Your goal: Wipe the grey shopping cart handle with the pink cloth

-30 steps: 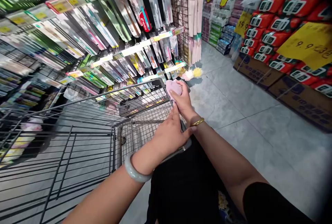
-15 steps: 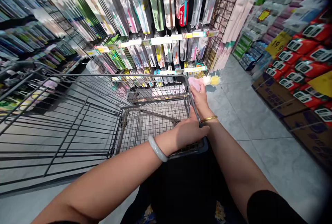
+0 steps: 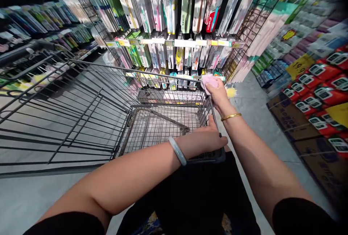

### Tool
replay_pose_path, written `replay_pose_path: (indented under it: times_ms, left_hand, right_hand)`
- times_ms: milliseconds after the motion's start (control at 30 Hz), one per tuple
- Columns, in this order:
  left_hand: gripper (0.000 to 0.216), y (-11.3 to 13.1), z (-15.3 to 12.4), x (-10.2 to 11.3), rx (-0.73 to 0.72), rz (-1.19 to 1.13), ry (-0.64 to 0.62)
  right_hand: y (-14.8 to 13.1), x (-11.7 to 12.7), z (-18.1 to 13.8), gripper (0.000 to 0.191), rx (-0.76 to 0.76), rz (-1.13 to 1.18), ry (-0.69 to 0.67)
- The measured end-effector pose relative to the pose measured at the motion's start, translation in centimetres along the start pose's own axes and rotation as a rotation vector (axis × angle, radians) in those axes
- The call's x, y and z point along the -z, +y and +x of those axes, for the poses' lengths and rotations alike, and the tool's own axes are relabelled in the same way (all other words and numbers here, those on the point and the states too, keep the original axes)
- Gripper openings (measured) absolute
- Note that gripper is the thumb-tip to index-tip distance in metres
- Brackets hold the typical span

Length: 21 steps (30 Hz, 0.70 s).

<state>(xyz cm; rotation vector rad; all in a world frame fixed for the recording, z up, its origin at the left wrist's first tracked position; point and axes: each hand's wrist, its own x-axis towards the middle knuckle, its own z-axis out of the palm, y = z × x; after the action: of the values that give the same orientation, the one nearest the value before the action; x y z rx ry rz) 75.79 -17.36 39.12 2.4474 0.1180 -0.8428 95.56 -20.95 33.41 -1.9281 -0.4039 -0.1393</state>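
My left hand [image 3: 206, 139], with a pale jade bangle on the wrist, is closed around the handle end of a grey wire shopping cart [image 3: 114, 115] at its near right corner. My right hand [image 3: 219, 95], wearing a gold bangle, reaches along the cart's right rim and is closed on a pink cloth [image 3: 208, 81] pressed against the top of that rim. The cart basket holds nothing that I can see.
Shelves of packaged toothbrushes [image 3: 174, 21] hang straight ahead beyond the cart. Stacked red packs on cardboard boxes [image 3: 318, 93] line the right side. A yellow and a white puff [image 3: 231, 91] lie on the grey tile floor. More shelving [image 3: 32, 28] runs along the left.
The view has swung left, so the cart now faces the toothbrush shelves. My right hand with the pink cloth has slid further along the cart's right rim. My left hand keeps its grip on the handle.
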Motion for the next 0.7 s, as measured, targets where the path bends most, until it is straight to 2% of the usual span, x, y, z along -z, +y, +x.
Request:
replay_pose_path:
  times_ms: [133, 333, 433, 500, 567, 633, 700]
  left_hand:
    - [0.106, -0.4, 0.0, 0.1, -0.079, -0.018, 0.032]
    - [0.102, -0.7, 0.0, -0.5, -0.090, -0.055, 0.008]
    - [0.096, -0.5, 0.2, -0.9, -0.087, -0.040, 0.026]
    - [0.091, -0.5, 0.4, -1.0, -0.086, -0.035, 0.025]
    - [0.090, -0.7, 0.3, -1.0, -0.102, -0.044, 0.024]
    - [0.093, -0.9, 0.1, -0.9, -0.123, -0.061, 0.028]
    - [0.097, -1.1, -0.4, -0.9, -0.114, -0.065, 0.051]
  right_hand:
    - [-1.8, 0.4, 0.5, 0.038, 0.157, -0.401, -0.118]
    - [-6.1, 2.2, -3.1, 0.025, 0.421, -0.925, -0.681]
    - [-8.4, 1.8, -4.8, 0.022, 0.464, -1.139, -0.871]
    - [-9.4, 0.6, -4.9, 0.024, 0.435, -1.285, -0.909]
    - [-9.7, -0.9, -4.4, 0.025, 0.458, -1.387, -0.878]
    - [-9.3, -2.3, -3.9, 0.028, 0.522, -1.410, -0.843]
    - [-8.6, -3.4, -3.7, 0.026, 0.533, -1.419, -0.882]
